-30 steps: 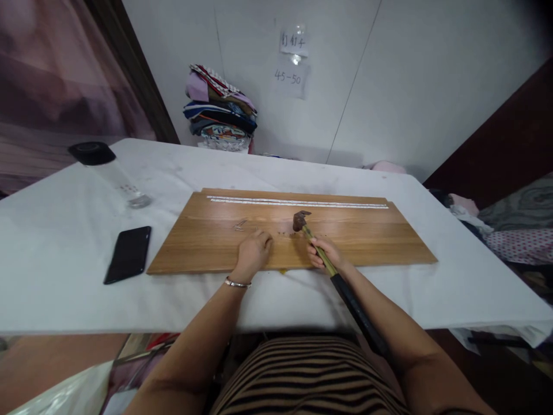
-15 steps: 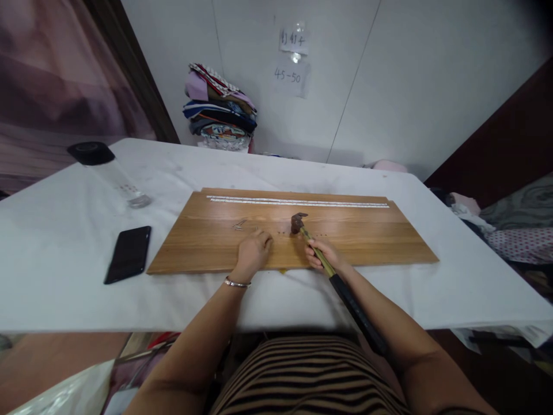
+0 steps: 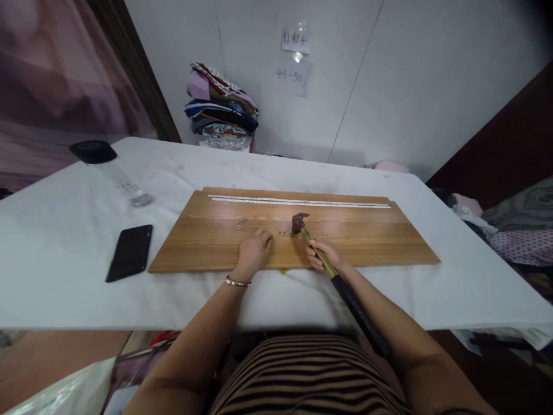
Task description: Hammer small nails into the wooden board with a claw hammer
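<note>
My right hand (image 3: 324, 255) is wrapped round the upper shaft of a claw hammer (image 3: 319, 253). Its rusty head is just over the wooden board (image 3: 363, 248), and the black grip runs back along my forearm. My left hand (image 3: 256, 251) rests on the board, left of the hammer head, with its fingers curled together; what they hold, if anything, is hidden. A few loose nails (image 3: 241, 225) lie to the left of that hand. Several small dark nail heads (image 3: 322, 235) form a row across the board, on both sides of the hammer head.
Two white measuring strips (image 3: 298, 202) lie along the board's far side. A black phone (image 3: 129, 252) and a clear bottle with a black lid (image 3: 125, 181) are on the white-covered table (image 3: 64, 248) at left. Folded clothes (image 3: 222, 109) are stacked against the wall.
Both hands and the hammer keep practically the same place on the board. Only a slight shift of the whole view shows.
</note>
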The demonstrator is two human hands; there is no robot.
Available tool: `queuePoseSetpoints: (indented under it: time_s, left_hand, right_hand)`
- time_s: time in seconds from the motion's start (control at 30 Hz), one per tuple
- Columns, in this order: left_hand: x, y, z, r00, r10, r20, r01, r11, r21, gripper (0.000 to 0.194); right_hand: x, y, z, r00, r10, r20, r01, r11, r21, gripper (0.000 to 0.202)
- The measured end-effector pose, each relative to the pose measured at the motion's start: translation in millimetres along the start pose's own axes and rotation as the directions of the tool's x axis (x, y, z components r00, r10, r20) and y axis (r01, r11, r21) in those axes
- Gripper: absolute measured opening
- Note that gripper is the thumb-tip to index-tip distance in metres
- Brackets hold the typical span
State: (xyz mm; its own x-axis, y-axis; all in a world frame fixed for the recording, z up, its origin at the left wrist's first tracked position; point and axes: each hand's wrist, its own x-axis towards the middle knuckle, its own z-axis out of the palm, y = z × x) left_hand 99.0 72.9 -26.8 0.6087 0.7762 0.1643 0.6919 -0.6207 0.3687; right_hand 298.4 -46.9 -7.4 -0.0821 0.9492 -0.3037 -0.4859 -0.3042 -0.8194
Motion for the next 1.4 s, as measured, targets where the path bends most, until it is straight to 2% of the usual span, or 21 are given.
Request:
queuePoseSetpoints:
  time_s: [0.13,0.33,0.5,1.4]
  left_hand:
    - [0.5,0.0,0.1,1.000,0.004,0.008,-0.004,1.000,0.001,0.023]
    - [0.9,-0.8,1.0,1.000,0.013,0.001,-0.013,1.000,-0.008,0.022]
    - [0.2,-0.2,-0.1,1.000,0.007,0.011,-0.007,1.000,-0.007,0.021]
    - [0.3,0.2,-0.6,1.000,-0.001,0.006,0.001,0.999,-0.041,0.022]
  right_hand:
    - [0.2,-1.0,1.2,1.000,-0.024,0.010,0.024,1.000,-0.005,0.037]
    - [1.1,-0.3,0.8,1.000,0.009,-0.001,-0.009,1.000,-0.016,0.037]
    - [0.3,1.3,0.6,0.999,-0.036,-0.001,0.036,0.999,0.014,0.037]
    - [0.3,-0.3,1.4,0.999,0.005,-0.042,-0.004,1.000,0.026,0.032]
